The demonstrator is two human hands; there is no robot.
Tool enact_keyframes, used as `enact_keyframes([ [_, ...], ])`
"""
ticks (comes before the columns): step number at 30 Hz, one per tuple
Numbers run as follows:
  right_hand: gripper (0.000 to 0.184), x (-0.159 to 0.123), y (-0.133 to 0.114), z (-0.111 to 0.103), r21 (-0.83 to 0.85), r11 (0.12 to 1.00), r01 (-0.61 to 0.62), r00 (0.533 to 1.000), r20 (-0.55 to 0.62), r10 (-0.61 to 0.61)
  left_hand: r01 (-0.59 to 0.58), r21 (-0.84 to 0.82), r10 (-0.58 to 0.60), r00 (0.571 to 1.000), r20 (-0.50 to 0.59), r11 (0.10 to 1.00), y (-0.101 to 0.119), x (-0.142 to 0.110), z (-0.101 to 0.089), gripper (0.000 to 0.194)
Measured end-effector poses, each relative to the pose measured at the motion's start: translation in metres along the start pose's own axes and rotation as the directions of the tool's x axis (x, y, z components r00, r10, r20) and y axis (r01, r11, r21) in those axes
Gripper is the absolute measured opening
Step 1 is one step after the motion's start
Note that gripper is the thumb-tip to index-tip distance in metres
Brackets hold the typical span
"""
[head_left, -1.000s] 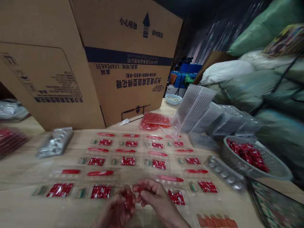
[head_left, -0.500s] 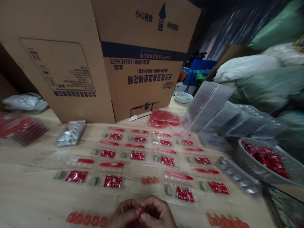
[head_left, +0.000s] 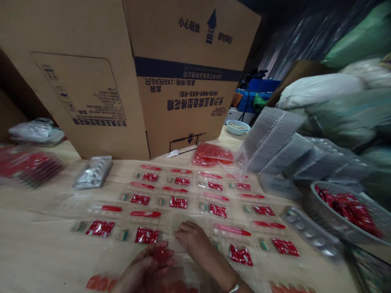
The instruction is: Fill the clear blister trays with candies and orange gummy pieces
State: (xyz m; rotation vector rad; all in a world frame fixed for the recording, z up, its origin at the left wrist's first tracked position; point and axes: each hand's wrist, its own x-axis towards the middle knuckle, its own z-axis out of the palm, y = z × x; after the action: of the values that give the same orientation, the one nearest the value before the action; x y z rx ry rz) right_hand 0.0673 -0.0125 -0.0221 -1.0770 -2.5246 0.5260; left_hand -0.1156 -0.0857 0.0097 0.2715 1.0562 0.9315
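Note:
My left hand [head_left: 143,264] is low at the bottom of the view, curled around a small red piece [head_left: 161,255] of soft-looking material. My right hand [head_left: 192,240] lies apart from it, palm down on a clear plastic blister tray [head_left: 183,248], with nothing visible in it. A bracelet [head_left: 233,289] circles that wrist. Rows of red foil packets [head_left: 146,235], red plastic spoons [head_left: 145,213] and small green-striped packets [head_left: 124,235] sit in clear trays across the wooden table [head_left: 36,248]. Orange-red pieces [head_left: 100,282] lie beside my left hand.
A large printed cardboard carton [head_left: 186,85] stands behind the trays. To the right are stacked clear trays [head_left: 275,140], a grey perforated basket [head_left: 331,211] of red packets, and a bag of red items [head_left: 212,154]. Bulging sacks [head_left: 348,110] rise at the far right.
My hands were together at the bottom of the view and have separated. My right hand has moved forward onto the tray, while my left hand keeps the red piece.

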Motion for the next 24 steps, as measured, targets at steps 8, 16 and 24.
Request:
enact_keyframes([
  [8,0.017,-0.008,-0.006,0.007,0.053,0.993,-0.109,0.992,-0.061,0.113,-0.031,0.033,0.029,0.997,0.070,0.999,-0.003,0.007,-0.006,0.038],
  [16,0.022,-0.027,-0.035,-0.020,0.373,0.926,-0.055,0.978,-0.165,0.124,-0.121,0.191,0.109,0.991,0.074,0.974,-0.010,0.017,0.001,0.044],
  [24,0.013,-0.036,-0.038,-0.012,0.843,0.458,-0.281,0.906,0.075,0.417,-0.213,0.356,0.177,0.975,0.133,0.910,-0.010,0.006,0.008,0.041],
])
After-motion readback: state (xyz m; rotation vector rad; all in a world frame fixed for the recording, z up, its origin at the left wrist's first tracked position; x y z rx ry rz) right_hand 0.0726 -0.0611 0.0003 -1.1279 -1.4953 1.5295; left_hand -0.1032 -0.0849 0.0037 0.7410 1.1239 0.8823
